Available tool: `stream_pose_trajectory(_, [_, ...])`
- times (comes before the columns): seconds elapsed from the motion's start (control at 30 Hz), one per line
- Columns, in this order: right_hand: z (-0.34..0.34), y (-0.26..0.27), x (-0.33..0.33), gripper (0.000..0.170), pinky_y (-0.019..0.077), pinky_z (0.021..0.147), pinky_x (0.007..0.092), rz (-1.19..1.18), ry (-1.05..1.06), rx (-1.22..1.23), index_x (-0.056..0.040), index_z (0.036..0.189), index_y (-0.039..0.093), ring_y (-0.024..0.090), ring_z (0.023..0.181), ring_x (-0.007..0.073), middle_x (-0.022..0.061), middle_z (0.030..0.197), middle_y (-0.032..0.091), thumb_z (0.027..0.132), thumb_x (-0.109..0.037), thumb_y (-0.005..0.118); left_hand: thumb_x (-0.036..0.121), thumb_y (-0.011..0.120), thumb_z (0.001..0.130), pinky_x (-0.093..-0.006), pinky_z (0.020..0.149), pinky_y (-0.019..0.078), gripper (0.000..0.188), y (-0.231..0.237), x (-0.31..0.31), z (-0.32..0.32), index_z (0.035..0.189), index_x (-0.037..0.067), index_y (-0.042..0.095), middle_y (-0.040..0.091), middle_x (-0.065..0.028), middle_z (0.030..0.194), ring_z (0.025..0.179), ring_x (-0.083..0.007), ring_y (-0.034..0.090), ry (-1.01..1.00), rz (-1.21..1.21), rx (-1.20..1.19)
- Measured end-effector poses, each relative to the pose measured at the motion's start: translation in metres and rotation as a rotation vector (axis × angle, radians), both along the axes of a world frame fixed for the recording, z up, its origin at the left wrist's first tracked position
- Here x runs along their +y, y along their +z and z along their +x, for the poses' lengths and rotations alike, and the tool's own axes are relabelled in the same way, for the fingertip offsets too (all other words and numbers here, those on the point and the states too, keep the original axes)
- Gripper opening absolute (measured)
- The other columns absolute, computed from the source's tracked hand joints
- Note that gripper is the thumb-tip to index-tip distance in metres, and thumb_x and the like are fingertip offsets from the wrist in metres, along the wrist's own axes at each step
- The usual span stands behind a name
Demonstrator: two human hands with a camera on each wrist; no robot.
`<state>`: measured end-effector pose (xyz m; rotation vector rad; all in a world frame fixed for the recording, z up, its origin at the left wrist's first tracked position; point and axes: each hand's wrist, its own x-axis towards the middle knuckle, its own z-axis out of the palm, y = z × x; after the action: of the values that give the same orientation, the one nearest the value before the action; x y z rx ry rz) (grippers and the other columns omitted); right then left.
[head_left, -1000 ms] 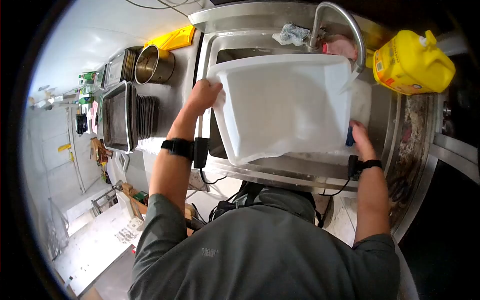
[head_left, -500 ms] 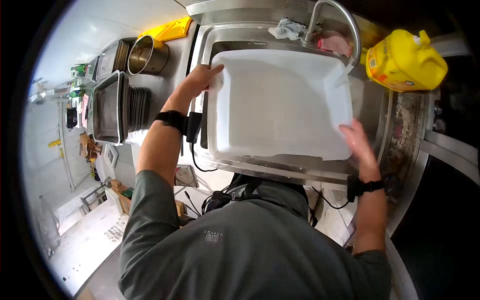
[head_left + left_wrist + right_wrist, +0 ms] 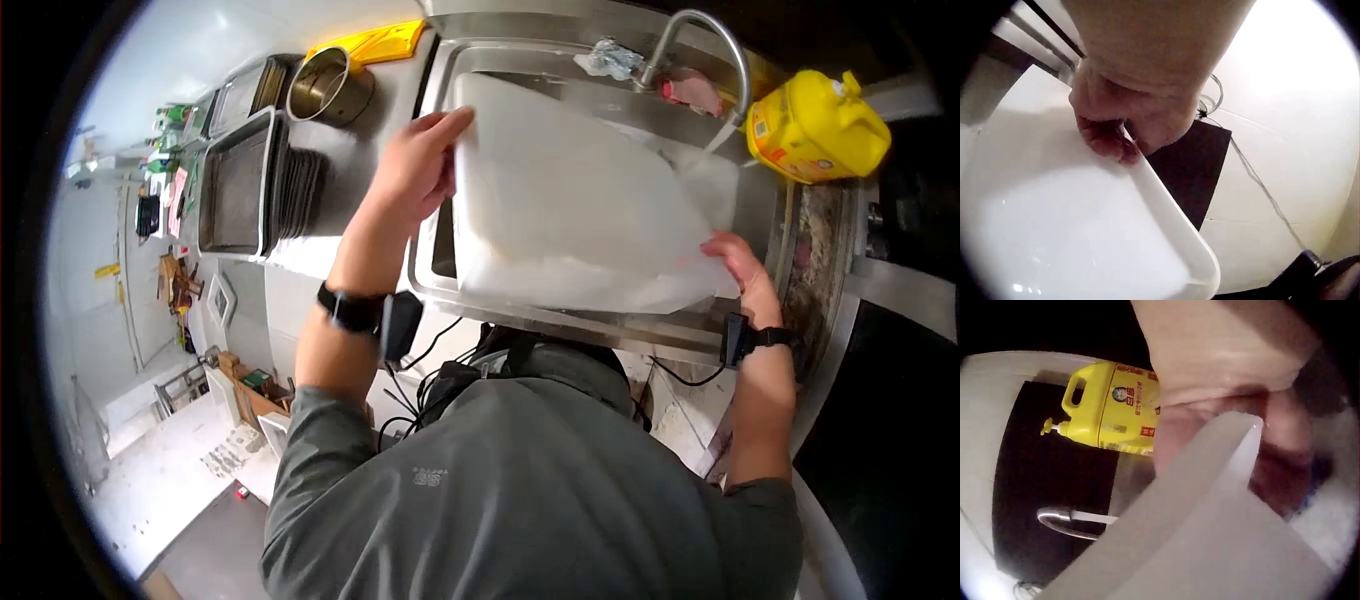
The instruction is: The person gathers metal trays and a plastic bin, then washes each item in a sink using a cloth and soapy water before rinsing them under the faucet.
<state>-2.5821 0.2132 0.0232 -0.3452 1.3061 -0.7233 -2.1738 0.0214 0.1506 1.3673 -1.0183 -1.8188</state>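
Note:
A large white tub (image 3: 575, 205) is tilted over the sink, its surface slightly blurred. At its upper left, my left hand (image 3: 420, 165) grips the rim; in the left wrist view the fingers of that hand (image 3: 1113, 128) curl over the edge of the tub (image 3: 1072, 206). My right hand (image 3: 740, 265) is at the tub's right end. Seen from the right wrist, the hand (image 3: 1288, 444) wraps round a corner of the tub (image 3: 1179, 540), fingers partly hidden behind it. Something blue (image 3: 1321, 472) shows beside those fingers, too blurred to identify.
A curved faucet (image 3: 735, 55) with running water stands behind the sink (image 3: 440, 240), near a pink cloth (image 3: 693, 92) and a crumpled grey-white cloth (image 3: 612, 60). A yellow jug (image 3: 818, 128) stands at right. Left are a metal pot (image 3: 330, 88) and stacked trays (image 3: 238, 190).
The tub has gone from lying fairly level to tilted, its left side raised. My left hand keeps hold of it; my right hand, blurred half a second ago, now grips its right corner.

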Motion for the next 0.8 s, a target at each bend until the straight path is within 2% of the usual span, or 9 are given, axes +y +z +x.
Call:
stream_pose_trajectory(0.1, [-0.020,0.000,0.010,0.028,0.0506,0.075,0.0304,-0.094,0.046,0.218,0.0046,0.105,0.062,0.064,0.084,0.0206,0.0121,0.096,0.066,0.080,-0.005,0.057,0.019,0.059,0.091,-0.0251,0.049,0.0487,0.031,-0.009,-0.010,-0.008,0.109,-0.006,0.057,0.064,-0.0085,0.080,0.059,-0.0140,0.061,-0.012,0.107,0.057])
stream_pose_trajectory(0.23, [-0.036,0.049,0.023,0.030,0.0504,0.076,0.0300,-0.073,-0.059,0.251,0.0043,0.106,0.063,0.064,0.081,0.0206,0.0108,0.095,0.067,0.078,-0.003,0.055,0.022,0.057,0.091,-0.0312,0.062,0.0527,0.030,-0.094,0.003,0.011,0.109,-0.002,0.057,0.064,-0.0071,0.086,0.071,-0.0155,0.062,-0.111,0.204,0.047])
stream_pose_trajectory(0.3, [-0.032,0.047,0.029,0.034,0.0484,0.081,0.0313,-0.056,-0.029,0.347,0.0042,0.112,0.059,0.062,0.087,0.0213,0.0115,0.102,0.065,0.079,-0.004,0.054,0.024,0.056,0.093,-0.0298,0.061,0.0509,0.031,-0.128,0.013,0.019,0.113,0.000,0.058,0.063,-0.0062,0.087,0.072,-0.0138,0.060,-0.280,0.225,-0.135])
stream_pose_trajectory(0.37, [-0.014,0.045,0.036,0.040,0.0451,0.086,0.0324,-0.218,-0.043,0.732,0.0049,0.119,0.053,0.059,0.095,0.0221,0.0123,0.109,0.061,0.080,-0.004,0.053,0.025,0.053,0.095,-0.0344,0.073,0.0508,0.034,-0.150,0.024,0.012,0.117,0.000,0.056,0.063,-0.0082,0.093,0.080,-0.0183,0.061,-0.280,0.283,-0.233])
stream_pose_trajectory(0.43, [-0.013,0.035,0.042,0.042,0.0423,0.089,0.0331,-0.262,-0.024,0.749,0.0066,0.122,0.048,0.055,0.101,0.0225,0.0138,0.113,0.058,0.081,-0.005,0.052,0.026,0.052,0.095,-0.0389,0.080,0.0486,0.036,-0.169,0.028,0.001,0.121,0.002,0.053,0.062,-0.0083,0.099,0.088,-0.0194,0.060,-0.327,0.351,-0.293])
stream_pose_trajectory(0.5, [0.011,0.052,0.044,0.041,0.0425,0.089,0.0333,-0.287,-0.027,1.082,0.0082,0.122,0.047,0.056,0.099,0.0236,0.0164,0.111,0.059,0.084,-0.007,0.051,0.025,0.051,0.095,-0.0415,0.085,0.0466,0.039,-0.191,0.035,-0.016,0.127,0.003,0.048,0.060,-0.0083,0.106,0.095,-0.0210,0.059,-0.275,0.357,-0.205])
stream_pose_trajectory(0.57, [0.013,0.047,0.051,0.040,0.0431,0.089,0.0346,-0.293,-0.076,1.109,0.0085,0.122,0.046,0.057,0.099,0.0262,0.0200,0.110,0.060,0.086,-0.008,0.052,0.024,0.051,0.094,-0.0425,0.088,0.0454,0.043,-0.218,0.035,-0.035,0.130,0.002,0.045,0.057,-0.0099,0.113,0.101,-0.0229,0.057,-0.290,0.374,-0.130])
stream_pose_trajectory(0.73, [0.003,0.045,0.072,0.042,0.0446,0.088,0.0374,-0.287,-0.152,1.304,0.0079,0.124,0.046,0.061,0.100,0.0297,0.0233,0.110,0.062,0.086,-0.010,0.052,0.023,0.050,0.094,-0.0455,0.096,0.0407,0.048,-0.235,0.034,-0.084,0.136,0.002,0.039,0.050,-0.0139,0.129,0.117,-0.0282,0.049,-0.244,0.392,-0.134])
stream_pose_trajectory(0.8, [-0.002,0.063,0.070,0.043,0.0447,0.088,0.0382,-0.263,-0.071,1.360,0.0082,0.123,0.046,0.061,0.100,0.0304,0.0235,0.109,0.062,0.085,-0.010,0.052,0.025,0.050,0.094,-0.0481,0.097,0.0390,0.051,-0.228,0.031,-0.091,0.138,0.004,0.036,0.045,-0.0123,0.135,0.121,-0.0292,0.045,-0.368,0.432,-0.045])
